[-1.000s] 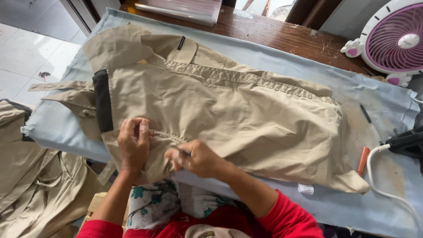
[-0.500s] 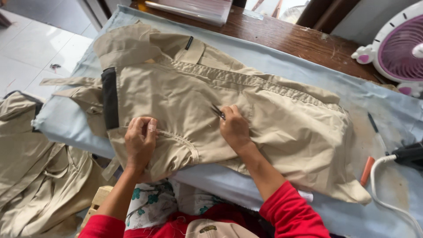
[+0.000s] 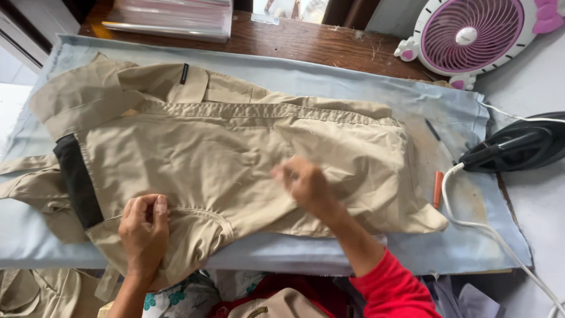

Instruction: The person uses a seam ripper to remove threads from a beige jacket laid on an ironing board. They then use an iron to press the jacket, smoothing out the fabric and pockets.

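Both hands on khaki trousers (image 3: 235, 159) — left hand (image 3: 144, 229) pinching seam, right hand (image 3: 306, 185) blurred.

Both hands (image 3: 144, 227) press khaki garment (image 3: 235, 159)

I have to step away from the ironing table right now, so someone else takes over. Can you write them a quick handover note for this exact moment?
Left hand: fingers curled, pressing the near edge of the khaki garment.
Right hand: blurred, flat on the garment's middle; whether it holds anything cannot be told.
Garment lies spread across the light blue ironing cloth, creases showing.
Black iron sits at the right end, off the garment, white cord trailing.
Orange marker lies beside the garment.
Done: garment laid out.
Left: creases remain; iron untouched.
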